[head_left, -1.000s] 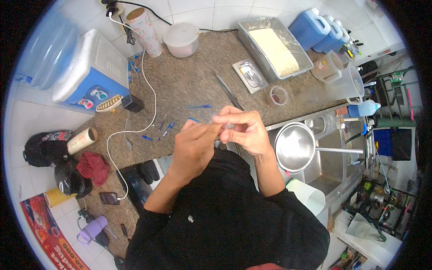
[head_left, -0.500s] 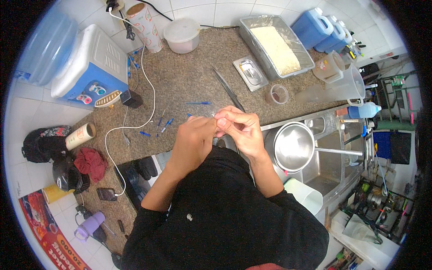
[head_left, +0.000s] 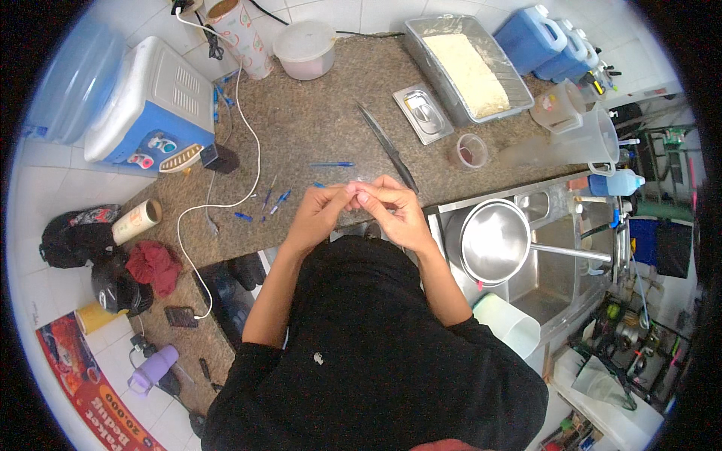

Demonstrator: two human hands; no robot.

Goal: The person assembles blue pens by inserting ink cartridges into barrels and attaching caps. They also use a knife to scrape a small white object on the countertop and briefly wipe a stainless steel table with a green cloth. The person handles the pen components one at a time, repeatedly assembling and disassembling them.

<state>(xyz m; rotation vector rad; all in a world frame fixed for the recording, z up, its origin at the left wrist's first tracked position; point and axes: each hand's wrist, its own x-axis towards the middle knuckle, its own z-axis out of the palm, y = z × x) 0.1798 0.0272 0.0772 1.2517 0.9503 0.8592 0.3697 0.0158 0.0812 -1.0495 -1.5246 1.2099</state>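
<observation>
two hands, left hand [head_left: 320, 214] and right hand [head_left: 396, 216], fingertips pinched together, whether on anything cannot tell | blue pen [head_left: 332, 164] on bench [head_left: 308, 113], just beyond left hand, lying left-to-right | knife [head_left: 386, 144] slanting, handle nearer right hand

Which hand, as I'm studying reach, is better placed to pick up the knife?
Probably the right hand: the knife lies just beyond it, handle end nearest. The left hand is farther off. Both hands meet at the fingertips, however.
</observation>
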